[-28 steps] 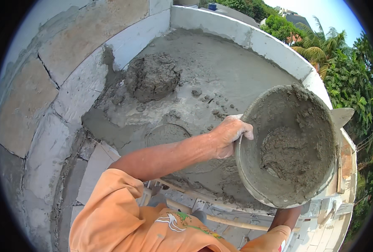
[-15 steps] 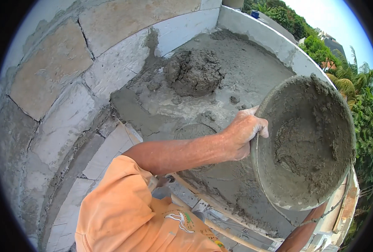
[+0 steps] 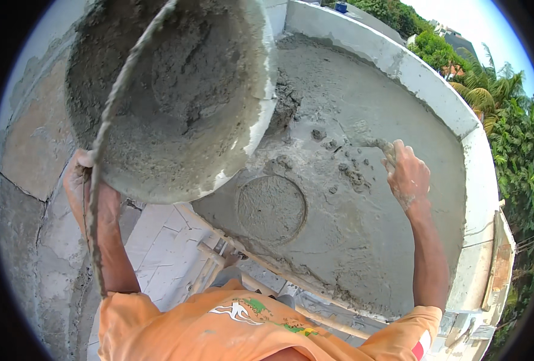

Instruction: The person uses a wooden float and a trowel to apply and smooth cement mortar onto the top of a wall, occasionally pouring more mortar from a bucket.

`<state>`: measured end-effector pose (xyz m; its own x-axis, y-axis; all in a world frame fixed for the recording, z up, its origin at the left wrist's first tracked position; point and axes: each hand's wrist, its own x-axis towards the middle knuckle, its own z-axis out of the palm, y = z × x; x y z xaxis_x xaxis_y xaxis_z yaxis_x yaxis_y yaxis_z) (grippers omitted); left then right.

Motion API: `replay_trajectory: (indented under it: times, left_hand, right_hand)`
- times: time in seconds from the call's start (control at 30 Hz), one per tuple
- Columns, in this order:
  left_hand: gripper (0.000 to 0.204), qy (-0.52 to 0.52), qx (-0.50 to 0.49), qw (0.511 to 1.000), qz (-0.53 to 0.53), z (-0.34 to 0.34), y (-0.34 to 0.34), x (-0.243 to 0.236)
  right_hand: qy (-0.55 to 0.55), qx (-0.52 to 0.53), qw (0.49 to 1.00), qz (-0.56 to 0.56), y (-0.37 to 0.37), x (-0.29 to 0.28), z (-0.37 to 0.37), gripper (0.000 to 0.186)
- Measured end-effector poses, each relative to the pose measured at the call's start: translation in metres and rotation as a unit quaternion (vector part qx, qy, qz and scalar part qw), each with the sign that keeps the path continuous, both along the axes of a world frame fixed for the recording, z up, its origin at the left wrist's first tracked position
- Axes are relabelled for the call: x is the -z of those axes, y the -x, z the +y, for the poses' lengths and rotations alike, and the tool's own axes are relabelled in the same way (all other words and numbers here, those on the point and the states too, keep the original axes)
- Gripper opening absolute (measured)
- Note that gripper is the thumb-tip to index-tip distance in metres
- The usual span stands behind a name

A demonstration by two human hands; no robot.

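My left hand (image 3: pixel 85 174) is closed on the lower rim of a round, mortar-caked bucket (image 3: pixel 213 162), which is tilted so its inside shows. Wet mortar coats that inside, and a rope handle (image 3: pixel 115 96) arcs up in front of it. Over at the right, my right hand (image 3: pixel 409 174) is closed around the handle of a mortar-smeared trowel (image 3: pixel 372 142), its blade low over the wet grey mortar bed (image 3: pixel 387 234). Small crumbs of mortar (image 3: pixel 354 175) lie beside it. A mound of mortar (image 3: pixel 285 105) is partly hidden behind the bucket.
A low pale parapet (image 3: pixel 393 63) bounds the bed at the back and right, with trees (image 3: pixel 519 162) beyond. Stone blocks (image 3: pixel 35 129) form the wall at left. A round imprint (image 3: pixel 272 207) marks the mortar. Wooden poles (image 3: pixel 333 323) run below the near edge.
My left hand has carried the bucket from the right side across to the upper left. My right hand, hidden behind the bucket before, now shows with the trowel over the mortar.
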<state>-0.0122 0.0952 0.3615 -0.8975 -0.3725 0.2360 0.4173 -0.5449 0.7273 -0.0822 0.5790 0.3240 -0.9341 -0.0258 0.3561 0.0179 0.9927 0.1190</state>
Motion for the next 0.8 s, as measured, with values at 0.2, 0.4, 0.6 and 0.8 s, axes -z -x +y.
replay_trajectory:
  times: [0.2, 0.4, 0.6, 0.8]
  left_hand:
    - [0.036, -0.003, -0.137, 0.989, -0.057, -0.062, -0.093, 0.024]
    - [0.049, -0.016, -0.245, 0.965, -0.087, -0.071, -0.152, 0.055]
    - [0.052, -0.037, -0.27, 0.955, -0.114, -0.079, -0.199, 0.076]
    - [0.053, -0.04, -0.315, 0.942, -0.105, -0.088, -0.221, 0.096]
  right_hand:
    - [-0.033, -0.095, 0.995, 0.016, 0.089, -0.018, -0.063, 0.023]
    - [-0.131, -0.17, 0.977, 0.004, 0.136, -0.004, -0.113, 0.005]
    - [-0.126, -0.196, 0.972, -0.034, 0.132, 0.018, -0.09, 0.006]
    - [-0.17, -0.168, 0.968, -0.074, 0.105, 0.04, -0.058, 0.004]
